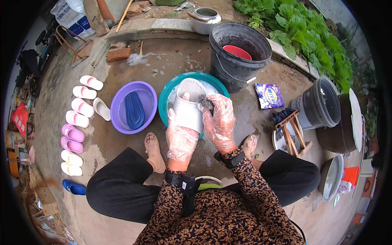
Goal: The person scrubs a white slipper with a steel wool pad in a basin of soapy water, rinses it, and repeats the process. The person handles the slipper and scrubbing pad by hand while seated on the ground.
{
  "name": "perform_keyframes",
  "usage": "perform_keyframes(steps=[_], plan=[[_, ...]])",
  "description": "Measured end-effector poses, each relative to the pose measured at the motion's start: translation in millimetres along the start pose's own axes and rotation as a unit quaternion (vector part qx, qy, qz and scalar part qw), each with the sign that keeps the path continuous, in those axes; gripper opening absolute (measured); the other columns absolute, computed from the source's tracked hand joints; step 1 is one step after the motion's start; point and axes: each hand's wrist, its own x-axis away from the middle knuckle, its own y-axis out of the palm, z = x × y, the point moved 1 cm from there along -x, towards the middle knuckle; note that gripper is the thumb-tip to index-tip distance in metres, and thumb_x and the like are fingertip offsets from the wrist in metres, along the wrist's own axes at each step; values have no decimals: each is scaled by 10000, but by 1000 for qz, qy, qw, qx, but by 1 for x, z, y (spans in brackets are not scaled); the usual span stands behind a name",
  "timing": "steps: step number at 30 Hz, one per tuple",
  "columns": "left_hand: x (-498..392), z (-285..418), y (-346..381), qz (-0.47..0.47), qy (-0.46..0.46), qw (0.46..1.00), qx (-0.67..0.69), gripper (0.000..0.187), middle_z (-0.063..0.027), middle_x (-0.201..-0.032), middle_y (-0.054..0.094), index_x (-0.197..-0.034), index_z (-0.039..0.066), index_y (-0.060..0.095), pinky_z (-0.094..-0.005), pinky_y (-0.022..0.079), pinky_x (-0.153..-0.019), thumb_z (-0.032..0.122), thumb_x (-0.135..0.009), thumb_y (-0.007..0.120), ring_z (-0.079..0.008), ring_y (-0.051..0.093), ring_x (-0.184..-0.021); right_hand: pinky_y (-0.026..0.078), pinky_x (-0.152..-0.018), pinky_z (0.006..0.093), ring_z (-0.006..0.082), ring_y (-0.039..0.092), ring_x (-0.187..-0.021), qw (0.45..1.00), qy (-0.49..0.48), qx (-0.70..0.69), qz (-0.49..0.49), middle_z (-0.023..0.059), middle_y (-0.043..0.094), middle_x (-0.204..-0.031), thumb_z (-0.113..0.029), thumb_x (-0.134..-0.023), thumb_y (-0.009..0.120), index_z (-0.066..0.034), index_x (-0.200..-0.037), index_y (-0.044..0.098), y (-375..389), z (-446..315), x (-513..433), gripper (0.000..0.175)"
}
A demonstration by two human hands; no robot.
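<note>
A white slide slipper (187, 113) is held over a teal basin (165, 82) of sudsy water. My left hand (183, 137), in a clear plastic glove, grips it from below, with fingertips showing inside its strap. A dark scouring pad of metal wool (206, 103) is pinched in my gloved right hand (221, 122), at the right side of the strap. Left of the teal basin, a blue slipper (134, 110) lies in a purple basin (115, 119) of water. A whitish slipper (102, 109) rests on the ground beside the purple basin.
Pink, purple, cream and blue slippers (82, 108) line the far left. A black bucket (226, 70) with a red bowl (237, 52) stands behind the teal basin. Rightward are a purple packet (269, 96), a wooden stool (291, 134) and a grey bucket (309, 104). A kettle (205, 24) sits on the ledge.
</note>
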Motion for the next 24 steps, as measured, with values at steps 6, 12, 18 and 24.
perform_keyframes(steps=[6,12,18,24], plan=[[7,5,10,79,41,985,-148,676,-169,-1506,529,-1559,18,395,-464,395,-1175,514,-1099,405,-302,531,-1359,537,-927,467,397,626,-1112,990,-23,-85,-114,173,657,-1198,83,-735,717,-74,-1280,643,-3,-25,22,572],[9,-6,11,117,51,975,-180,613,-148,-1416,597,-1499,2,479,-412,475,-1086,472,-1110,430,-252,591,-1271,517,-922,467,397,620,-1083,996,49,-68,-44,186,658,-1173,20,-802,738,-53,-1258,627,1,-17,-6,475],[11,7,4,114,54,978,-165,626,-160,-1441,589,-1495,-8,482,-430,490,-1094,480,-1108,422,-271,606,-1275,525,-962,479,433,605,-1141,986,-67,-42,-150,182,637,-1239,-6,-778,753,-109,-1346,653,2,-36,11,585],[6,-2,9,29,6,999,-21,646,-204,-1534,499,-1558,-1,390,-475,347,-1211,466,-1113,384,-333,479,-1406,534,-922,440,388,643,-1078,1000,18,20,-1,183,660,-1188,72,-801,715,-51,-1281,631,2,-10,9,502]])
